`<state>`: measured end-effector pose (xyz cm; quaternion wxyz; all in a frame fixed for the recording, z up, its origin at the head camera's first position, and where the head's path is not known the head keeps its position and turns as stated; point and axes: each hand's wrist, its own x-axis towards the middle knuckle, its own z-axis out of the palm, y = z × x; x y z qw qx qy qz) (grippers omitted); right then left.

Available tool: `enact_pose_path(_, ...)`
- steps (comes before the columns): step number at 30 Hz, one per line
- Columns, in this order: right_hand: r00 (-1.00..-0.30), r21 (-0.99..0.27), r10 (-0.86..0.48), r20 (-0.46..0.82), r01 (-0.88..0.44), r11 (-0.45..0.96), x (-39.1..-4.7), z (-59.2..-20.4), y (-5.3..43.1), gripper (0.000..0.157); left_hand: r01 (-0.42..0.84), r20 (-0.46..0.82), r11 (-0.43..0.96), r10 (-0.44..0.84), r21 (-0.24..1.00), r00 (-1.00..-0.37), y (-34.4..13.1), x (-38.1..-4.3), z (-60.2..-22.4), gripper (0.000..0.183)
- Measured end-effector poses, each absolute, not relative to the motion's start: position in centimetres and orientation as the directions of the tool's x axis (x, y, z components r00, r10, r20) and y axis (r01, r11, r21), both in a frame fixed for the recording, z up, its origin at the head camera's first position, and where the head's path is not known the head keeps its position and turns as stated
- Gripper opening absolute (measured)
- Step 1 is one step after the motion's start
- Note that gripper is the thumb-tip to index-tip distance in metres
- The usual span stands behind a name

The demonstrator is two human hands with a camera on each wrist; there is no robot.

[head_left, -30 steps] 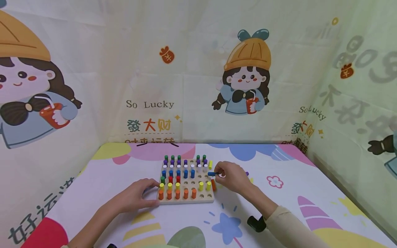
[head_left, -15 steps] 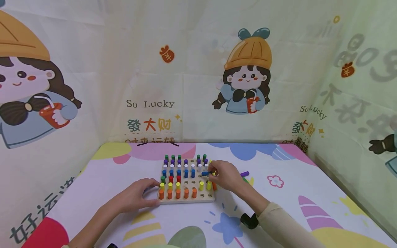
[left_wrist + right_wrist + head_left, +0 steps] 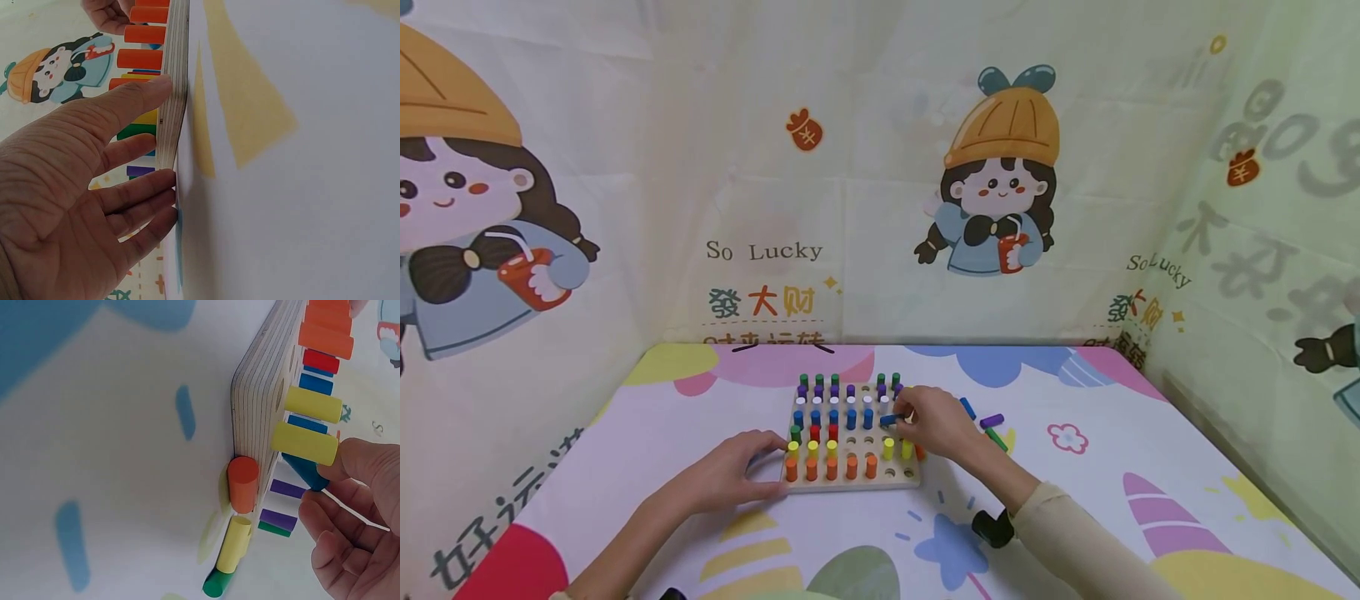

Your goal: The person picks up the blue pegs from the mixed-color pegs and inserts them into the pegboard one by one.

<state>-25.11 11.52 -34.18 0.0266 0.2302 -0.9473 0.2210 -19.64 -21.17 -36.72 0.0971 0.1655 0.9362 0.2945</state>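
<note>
A wooden pegboard (image 3: pixel 850 487) lies on the table with rows of coloured pegs upright in its holes. My right hand (image 3: pixel 936 421) pinches a blue peg (image 3: pixel 889 421) between thumb and fingers. This peg (image 3: pixel 306 470) leans at a slant close over the board, by the right end of the blue row. Two yellow pegs (image 3: pixel 306 442) stand in front of it in the right wrist view. My left hand (image 3: pixel 726 475) rests at the board's left edge, thumb (image 3: pixel 159 89) and fairly straight fingers touching the side.
Loose blue (image 3: pixel 967 408), purple (image 3: pixel 992 421) and green (image 3: pixel 996 439) pegs lie on the table right of the board. Against the board's right side lie an orange peg (image 3: pixel 244 484) and a yellow peg (image 3: pixel 234 544). A printed curtain (image 3: pixel 880 208) closes off the back.
My right hand has moved left with the blue peg, from beyond the board's right edge to over its holes. The left hand has stayed in place.
</note>
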Motion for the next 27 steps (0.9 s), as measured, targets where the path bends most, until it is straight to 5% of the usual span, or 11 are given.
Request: enact_pose_path(27, -0.906, -0.440, -0.384, 0.178, -0.422, 0.792, -25.3, -33.9, 10.6, 0.007, 0.282, -0.072, 0.751, 0.401, 0.597, -0.913, -21.3, -19.6, -36.6, 0.056)
